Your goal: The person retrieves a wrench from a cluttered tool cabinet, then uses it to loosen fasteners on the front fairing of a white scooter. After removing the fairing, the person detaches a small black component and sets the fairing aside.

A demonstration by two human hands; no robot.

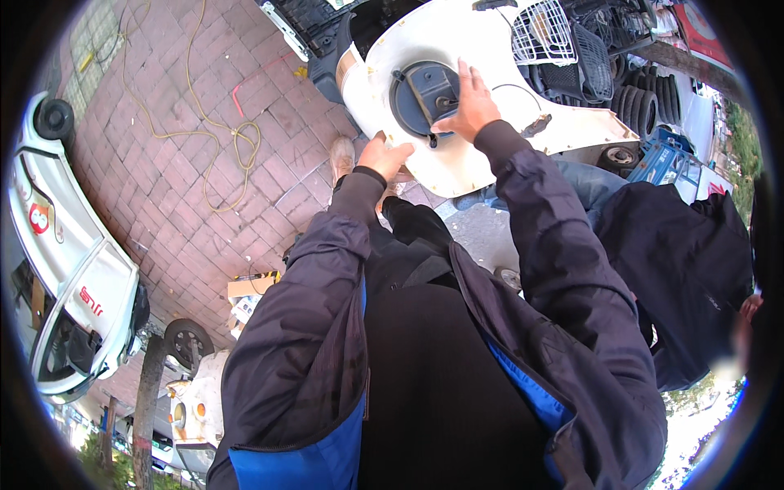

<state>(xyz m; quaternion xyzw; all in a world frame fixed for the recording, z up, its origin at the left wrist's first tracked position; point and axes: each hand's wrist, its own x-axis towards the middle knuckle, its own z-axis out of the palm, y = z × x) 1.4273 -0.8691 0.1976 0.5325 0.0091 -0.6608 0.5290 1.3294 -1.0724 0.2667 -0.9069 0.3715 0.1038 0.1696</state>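
A curved white body panel (502, 57) lies in front of me, its inner side seemingly turned up. Set in its middle is a round black housing (412, 94) with a strap-like bar across it. My right hand (474, 106) is spread at the housing's right side, thumb on its lower rim and fingers stretched up along it. At the panel's near left edge, my left hand (385, 157) appears to hold the rim, thumb on the panel's side and other fingers partly hidden. A thin dark cable (518, 90) runs over the panel to the right.
A person in a black jacket (665, 269) and jeans is close on my right. White wire baskets (543, 33) and stacked tyres (645, 102) stand at the far right. A yellow hose (245, 143) lies coiled on red paving. A white car (69, 253) is parked left; a cardboard box (253, 286) sits nearby.
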